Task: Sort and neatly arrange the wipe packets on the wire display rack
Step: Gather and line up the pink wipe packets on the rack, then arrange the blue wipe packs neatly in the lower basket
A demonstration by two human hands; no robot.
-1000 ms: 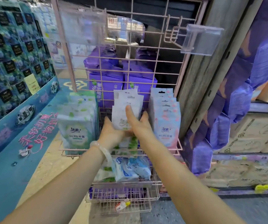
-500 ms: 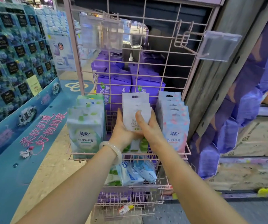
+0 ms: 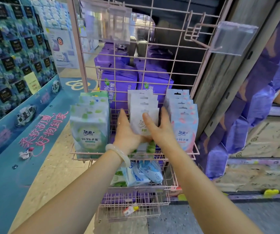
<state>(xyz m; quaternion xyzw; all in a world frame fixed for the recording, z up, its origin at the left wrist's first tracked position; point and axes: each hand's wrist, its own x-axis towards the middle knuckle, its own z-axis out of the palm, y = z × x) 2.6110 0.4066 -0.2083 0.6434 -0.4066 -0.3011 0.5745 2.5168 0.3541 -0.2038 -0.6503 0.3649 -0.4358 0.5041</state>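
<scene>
Pink wire rack [image 3: 183, 53]: three packet stacks [image 3: 144, 105], two hands [image 3: 144, 132].

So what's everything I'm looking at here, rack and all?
wire rack: one, pink, centre.
green-leaf packets: a stack, count unclear, top shelf's left.
white packets: a stack, pale grey-white, top shelf's middle, between both hands.
pink packets: a stack, pale blue and pink, top shelf's right.
loose blue packets: a few, lower basket, lying askew.
purple packs: several, behind the rack.
clear label holders: two, top of the rack.
bracelet: one, pale, left wrist.
left hand: grip on the white packets' left side.
right hand: grip on their right side.
</scene>
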